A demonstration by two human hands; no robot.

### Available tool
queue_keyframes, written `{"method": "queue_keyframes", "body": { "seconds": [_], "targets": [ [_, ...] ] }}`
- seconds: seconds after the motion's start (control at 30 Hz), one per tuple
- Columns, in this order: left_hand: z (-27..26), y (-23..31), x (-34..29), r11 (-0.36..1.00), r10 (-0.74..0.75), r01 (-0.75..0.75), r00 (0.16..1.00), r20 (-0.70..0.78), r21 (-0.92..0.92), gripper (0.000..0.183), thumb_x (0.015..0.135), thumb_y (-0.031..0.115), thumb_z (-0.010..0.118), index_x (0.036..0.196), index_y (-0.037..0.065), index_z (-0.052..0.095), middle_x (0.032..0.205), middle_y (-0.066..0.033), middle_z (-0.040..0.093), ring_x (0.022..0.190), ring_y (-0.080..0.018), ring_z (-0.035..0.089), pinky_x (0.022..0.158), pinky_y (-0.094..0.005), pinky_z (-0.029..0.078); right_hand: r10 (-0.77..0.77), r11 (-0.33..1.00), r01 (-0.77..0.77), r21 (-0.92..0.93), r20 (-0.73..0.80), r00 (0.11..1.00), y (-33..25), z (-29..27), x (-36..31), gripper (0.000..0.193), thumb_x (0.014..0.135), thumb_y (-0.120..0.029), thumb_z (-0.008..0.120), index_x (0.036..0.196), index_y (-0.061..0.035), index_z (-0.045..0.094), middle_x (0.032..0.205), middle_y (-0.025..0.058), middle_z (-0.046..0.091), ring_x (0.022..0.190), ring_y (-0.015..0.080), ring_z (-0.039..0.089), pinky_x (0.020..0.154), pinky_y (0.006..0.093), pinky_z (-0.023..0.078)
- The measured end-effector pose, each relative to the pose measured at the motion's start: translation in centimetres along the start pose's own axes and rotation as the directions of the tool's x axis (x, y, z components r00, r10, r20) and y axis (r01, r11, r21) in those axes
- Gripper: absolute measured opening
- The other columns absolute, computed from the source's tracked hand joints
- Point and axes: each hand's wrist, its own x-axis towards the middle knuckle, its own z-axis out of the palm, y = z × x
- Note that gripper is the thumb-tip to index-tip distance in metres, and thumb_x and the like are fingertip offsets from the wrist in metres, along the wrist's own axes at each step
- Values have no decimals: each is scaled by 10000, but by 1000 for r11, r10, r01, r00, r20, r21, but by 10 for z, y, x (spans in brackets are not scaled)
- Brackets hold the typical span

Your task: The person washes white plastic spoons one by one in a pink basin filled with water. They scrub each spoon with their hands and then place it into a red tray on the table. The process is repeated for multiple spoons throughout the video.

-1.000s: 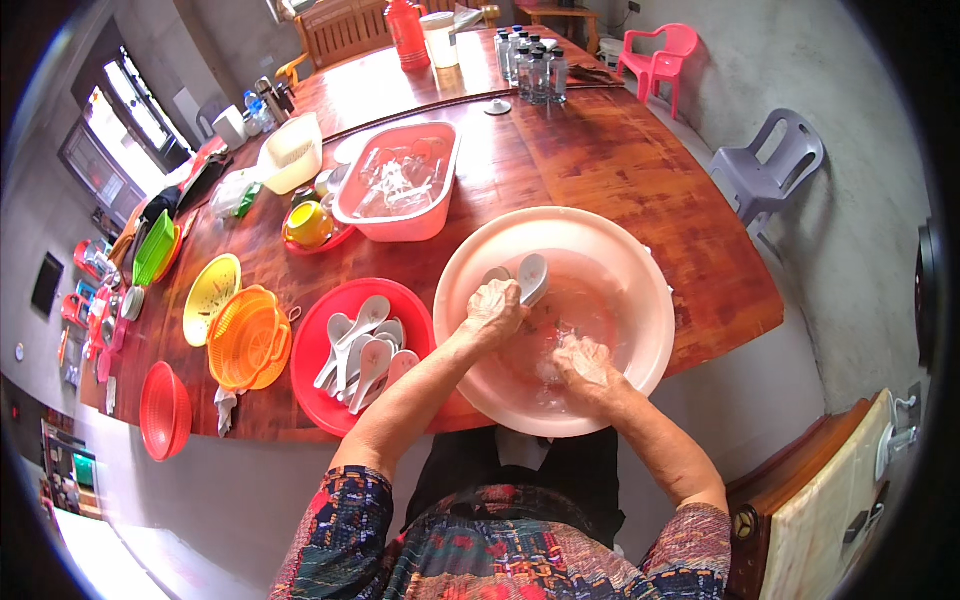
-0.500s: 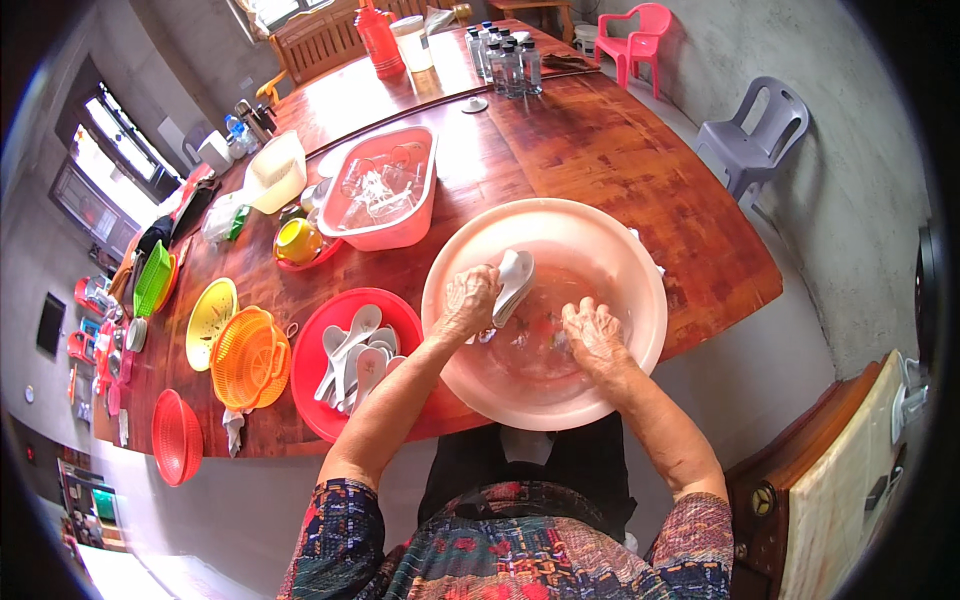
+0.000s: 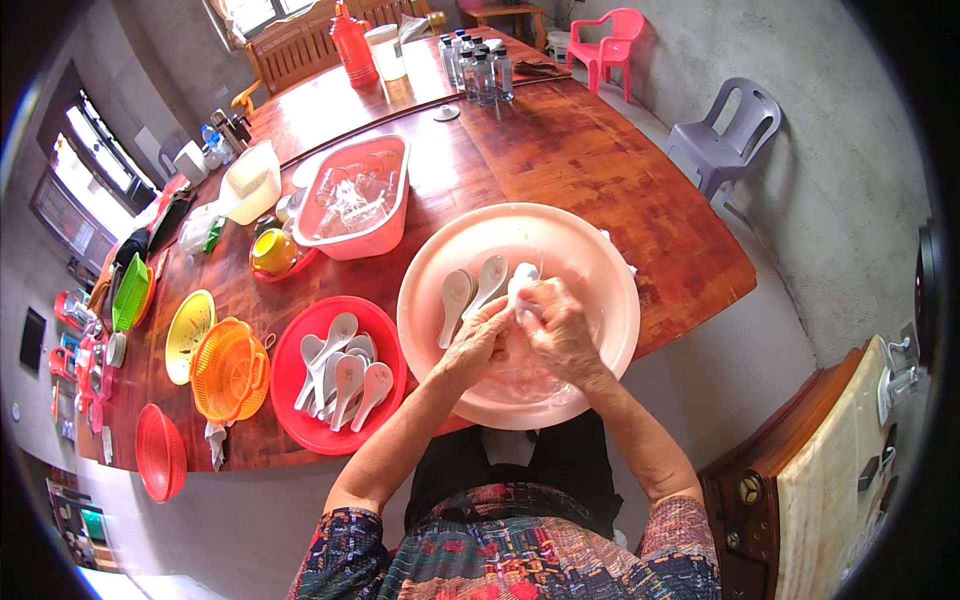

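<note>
A wide pale-pink basin [image 3: 612, 372] with shallow water stands in front of me, and both my hands are inside it. My left hand [image 3: 478, 345] is closed, its fingertips meeting the other hand around what looks like a white soup spoon, mostly hidden. My right hand [image 3: 558, 325] closes on a bunched white wet cloth [image 3: 521, 284] pressed against it. Beyond my left hand, two white soup spoons [image 3: 455, 298] with faint patterns lie in the basin, apart from my fingers. Left of the basin, a red plastic basin [image 3: 290, 420] holds several more white soup spoons [image 3: 348, 376].
Farther left are an orange colander [image 3: 226, 372], a yellow basket [image 3: 186, 345] and a red basket [image 3: 160, 455] at the table edge. A pink tub [image 3: 362, 243] with clear glassware stands behind. Dark-capped bottles [image 3: 485, 78] and a red thermos [image 3: 353, 48] sit at the back.
My left hand held a stack of spoons; two now lie in the basin. My right hand has lifted from the basin's bottom to meet the left, with the white cloth now in it.
</note>
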Motion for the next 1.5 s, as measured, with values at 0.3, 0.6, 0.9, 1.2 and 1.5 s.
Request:
{"method": "queue_keyframes", "body": {
  "seconds": [0.3,0.6,0.9,1.2,1.5],
  "targets": [
    [-3,5,-11,989,39,-29,997,65,-148,243,919,204,495,1152,136,501,660,77,339,528,-32,274,465,-183,259,25,972,-54,-227,-130,991,20,14,41,228,782,-45,552,992,-65,638,904,140,522,810,282,567,730,371,478],
    [-2,7,-11,931,-46,67,997,68,-358,244,908,196,507,1149,166,488,658,71,357,527,-43,294,479,-183,295,-77,926,53,-373,-50,996,-5,36,0,229,805,-102,576,1020,-108,653,1207,208,475,1132,421,418,952,408,382],
    [-18,4,-5,988,153,-155,982,113,11,308,893,154,524,1188,91,457,829,2,548,673,-56,466,580,-195,380,227,972,-236,-8,-252,941,26,16,36,181,792,-39,564,953,0,637,848,185,624,762,291,624,686,365,497],
    [-9,2,-7,952,298,-291,952,-68,101,360,912,182,493,1241,90,380,766,5,510,591,-57,419,504,-183,336,258,877,-246,-413,-27,966,30,6,30,162,807,-131,546,867,-16,644,869,153,633,777,322,619,705,397,497],
    [-21,12,-7,875,-120,89,992,-35,-476,360,920,429,409,1036,95,480,699,8,431,507,-94,337,417,-216,276,421,900,-378,-216,651,632,45,6,13,121,808,-132,554,822,-31,618,680,72,600,612,148,591,541,321,498]
  ]
}}
